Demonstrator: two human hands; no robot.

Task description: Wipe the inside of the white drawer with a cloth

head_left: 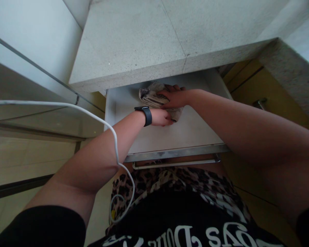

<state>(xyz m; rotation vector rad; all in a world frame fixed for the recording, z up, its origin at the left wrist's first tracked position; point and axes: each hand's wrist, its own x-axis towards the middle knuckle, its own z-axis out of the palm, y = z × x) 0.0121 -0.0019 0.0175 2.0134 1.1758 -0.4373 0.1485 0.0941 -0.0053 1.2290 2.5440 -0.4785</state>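
A folded grey-and-dark patterned cloth (151, 95) lies in a pulled-out white drawer (190, 132), toward its back. Over the top of the cloth is my right hand (174, 96), thumb on the near side and fingers bent round the far side. My left hand (161, 117), with a dark watch (146, 115) on its wrist, has its curled fingers at the cloth's near edge. Part of the cloth is hidden beneath both hands.
A speckled stone countertop (134, 44) overhangs the back of the drawer. The drawer's metal handle (175, 164) is close to my body. A white cable (92, 118) hangs across my left forearm. Yellowish cabinet fronts (280, 103) stand at the right.
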